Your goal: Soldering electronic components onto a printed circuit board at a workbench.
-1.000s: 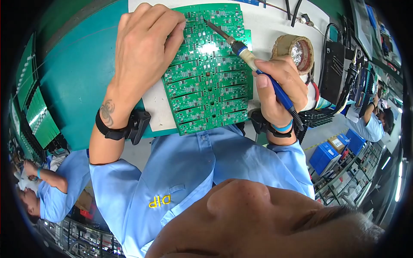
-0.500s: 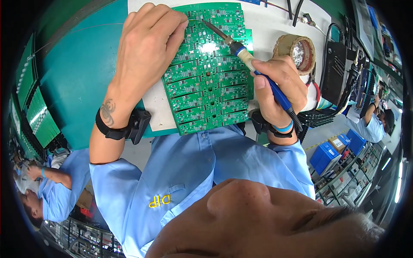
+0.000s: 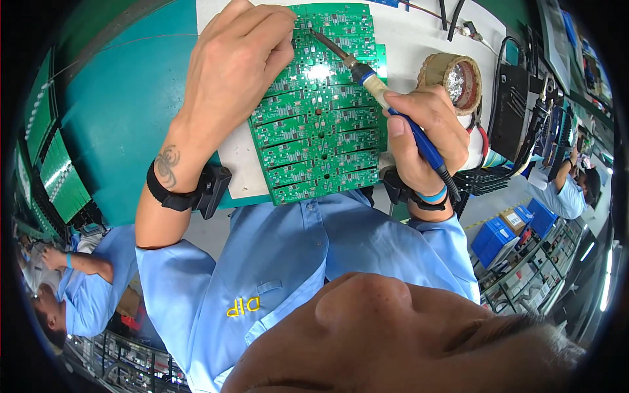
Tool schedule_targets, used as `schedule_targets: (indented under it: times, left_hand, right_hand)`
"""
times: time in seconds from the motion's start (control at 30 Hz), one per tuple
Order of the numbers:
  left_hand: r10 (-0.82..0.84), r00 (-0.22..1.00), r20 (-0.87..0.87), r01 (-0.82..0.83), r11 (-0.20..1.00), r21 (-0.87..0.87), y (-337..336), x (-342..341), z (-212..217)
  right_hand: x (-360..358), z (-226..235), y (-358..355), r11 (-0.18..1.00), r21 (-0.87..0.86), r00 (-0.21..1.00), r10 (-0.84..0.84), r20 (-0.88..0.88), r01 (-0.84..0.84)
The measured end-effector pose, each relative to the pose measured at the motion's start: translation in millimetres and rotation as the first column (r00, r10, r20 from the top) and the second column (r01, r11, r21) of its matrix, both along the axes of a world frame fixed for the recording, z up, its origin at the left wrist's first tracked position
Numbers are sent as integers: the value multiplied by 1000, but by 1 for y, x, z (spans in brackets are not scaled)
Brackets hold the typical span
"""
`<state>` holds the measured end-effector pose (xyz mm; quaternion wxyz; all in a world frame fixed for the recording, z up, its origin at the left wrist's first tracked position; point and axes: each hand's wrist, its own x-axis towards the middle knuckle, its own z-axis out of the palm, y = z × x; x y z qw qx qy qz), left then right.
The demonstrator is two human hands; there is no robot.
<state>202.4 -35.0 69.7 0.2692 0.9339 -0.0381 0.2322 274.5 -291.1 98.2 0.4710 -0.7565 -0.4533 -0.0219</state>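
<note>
A green circuit board panel point(image 3: 318, 137), divided into several rows of small boards, lies before me on the table. My right hand point(image 3: 432, 124) grips a soldering iron point(image 3: 375, 85) with a blue handle, its tip at the panel's upper part. My left hand point(image 3: 239, 59) is closed in a pinch over the panel's upper left edge. A thin solder wire point(image 3: 151, 37) runs in from the left to this hand; its end by the fingers is hidden.
Right of the panel stands a tan round tub point(image 3: 436, 69) with silvery stuff inside. Beyond it are red-handled pliers point(image 3: 483, 139) and a black iron stand point(image 3: 510, 98). More green boards point(image 3: 65, 173) stand at far left. Co-workers sit at both sides.
My left hand has shifted slightly right and up over the panel. The bit of solder wire that reached the iron's tip no longer shows. The iron has hardly moved.
</note>
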Motion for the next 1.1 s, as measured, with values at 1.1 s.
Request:
schedule_targets:
  times: [1.1]
  left_hand:
    - [-14,1000,-27,15,999,32,-2,-2,0]
  right_hand:
    - [0,-1,-2,1000,19,1000,11,13,-11]
